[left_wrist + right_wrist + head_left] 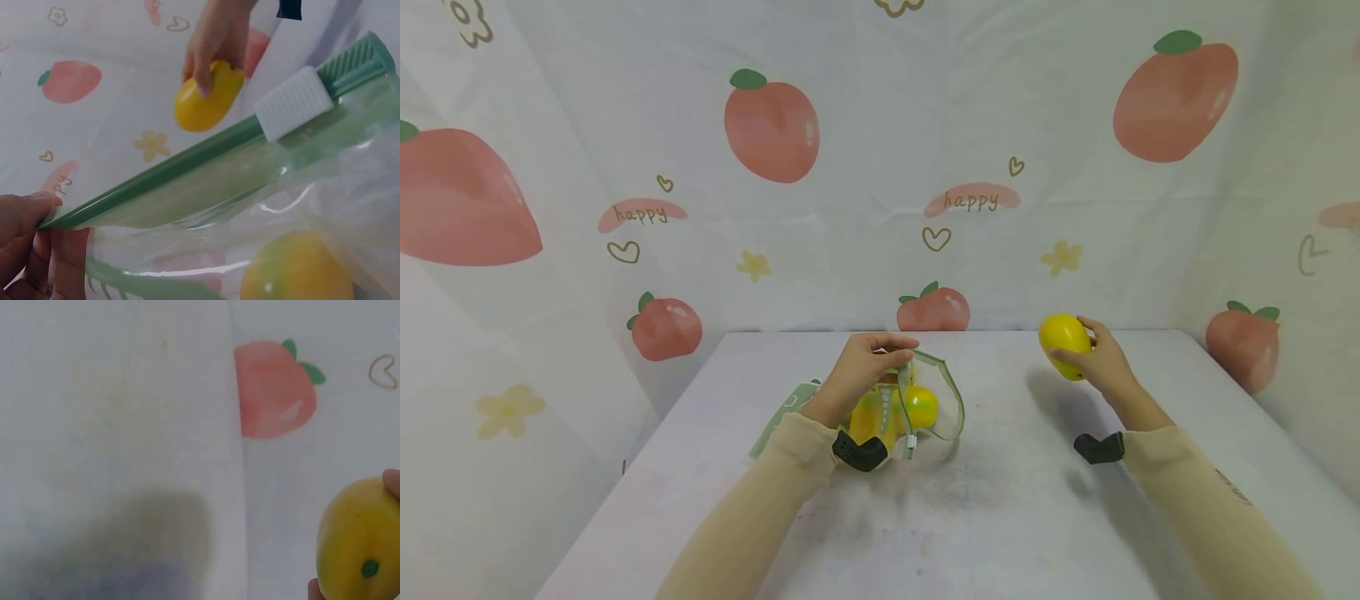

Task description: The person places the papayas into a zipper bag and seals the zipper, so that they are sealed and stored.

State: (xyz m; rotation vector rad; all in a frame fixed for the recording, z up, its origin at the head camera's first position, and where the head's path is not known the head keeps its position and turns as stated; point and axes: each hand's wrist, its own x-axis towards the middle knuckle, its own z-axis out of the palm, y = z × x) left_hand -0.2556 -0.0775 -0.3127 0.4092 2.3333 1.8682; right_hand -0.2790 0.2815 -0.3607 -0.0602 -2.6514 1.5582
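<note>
My left hand (867, 372) pinches the top edge of a clear zip bag (187, 156) between thumb and fingers. A green strip with a white slider (294, 103) runs along the bag's mouth, which gapes toward the right in the head view. Inside lie yellow fruits, one of them a round yellow fruit (922, 407); others are partly hidden by the left hand and wrist. Off to the right, my right hand (1103, 364) grips a yellow toy-like mango (1062, 337) held above the table, its shadow below. A small green dot marks one end of this mango (362, 544).
A flat green packet or bag part (781, 421) lies left of the left hand on the white table (985, 525). A white cloth (850, 250) printed with peaches hangs behind and along the sides. Black wrist cameras (1099, 448) sit on both sleeves.
</note>
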